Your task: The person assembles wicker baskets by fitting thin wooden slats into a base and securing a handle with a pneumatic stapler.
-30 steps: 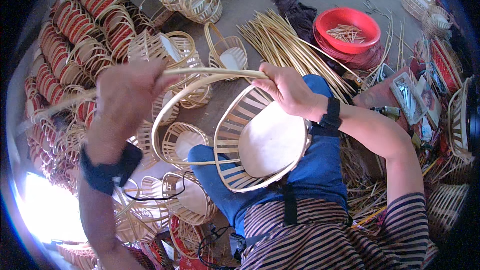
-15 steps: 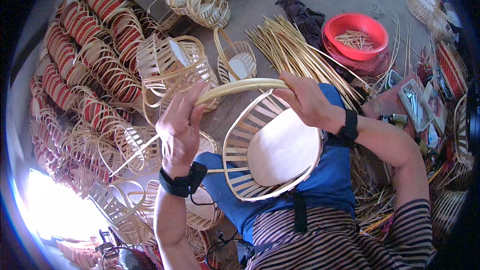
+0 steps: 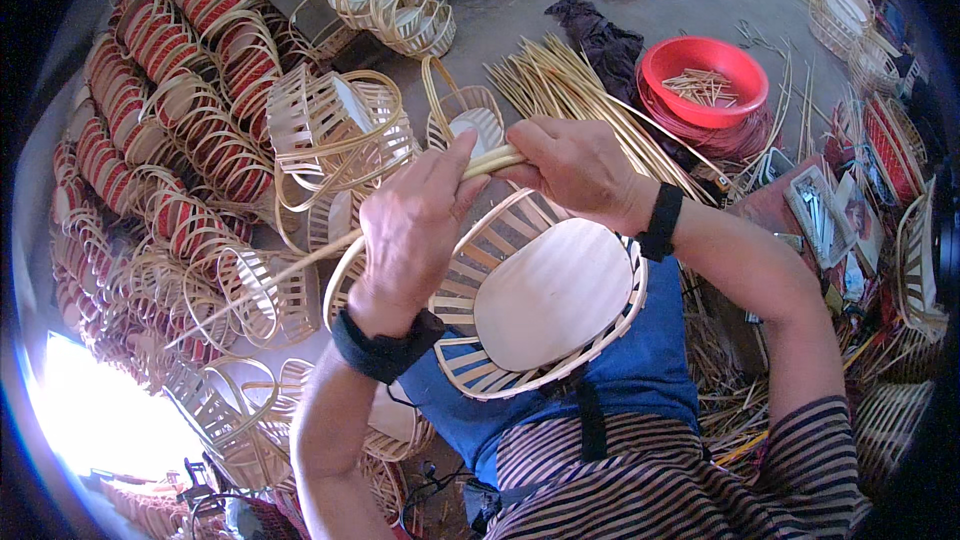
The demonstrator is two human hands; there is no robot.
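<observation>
A shallow oval basket [image 3: 555, 290] with a pale wooden base and open slatted sides lies tilted on my lap. Over its far rim I hold a pale cane strip [image 3: 490, 161], bent into a handle-like arch. My left hand [image 3: 415, 225] is closed around it, and a thin tail of cane slants out past that hand to the lower left. Close beside it, my right hand [image 3: 580, 168] pinches the cane between thumb and fingers. Where the cane meets the basket rim is hidden by my hands.
Stacked red-banded baskets [image 3: 170, 120] fill the left side. Plain handled baskets [image 3: 340, 120] stand nearer. Ahead lies a bundle of cane sticks [image 3: 560, 90], beside a red basin [image 3: 705, 80] holding short sticks. A tool tray [image 3: 822, 212] sits at right, above scattered offcuts.
My hands have come closer together along the cane, leaving a shorter stretch between them. My left hand moved right, my right hand slightly left. The basket shifted slightly left.
</observation>
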